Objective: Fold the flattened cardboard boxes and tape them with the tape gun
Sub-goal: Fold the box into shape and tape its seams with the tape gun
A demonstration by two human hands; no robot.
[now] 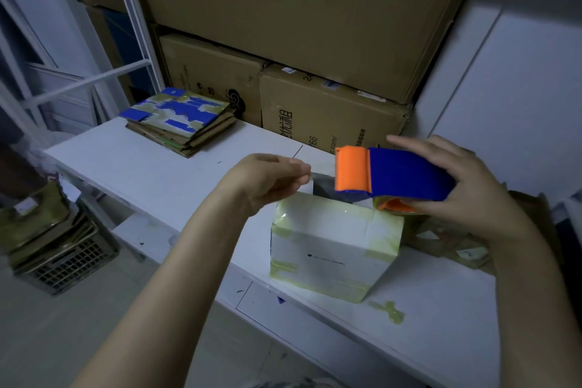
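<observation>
A folded white box (333,249) with yellowish tape along its edges stands on the white table (151,167). Just above its far right corner my right hand (466,192) grips a blue and orange tape gun (390,175). My left hand (271,179) hovers over the box's far left corner, its fingertips pinching the end of a clear tape strip (322,175) that stretches from the gun. A stack of flattened cardboard boxes (179,118), the top one blue-printed, lies at the table's far left.
Large brown cartons (315,104) are stacked against the wall behind the table. More flattened cardboard (447,239) lies to the right of the box. A crate with cardboard (59,249) sits on the floor at left. A scrap of tape (390,310) sticks near the table's front edge.
</observation>
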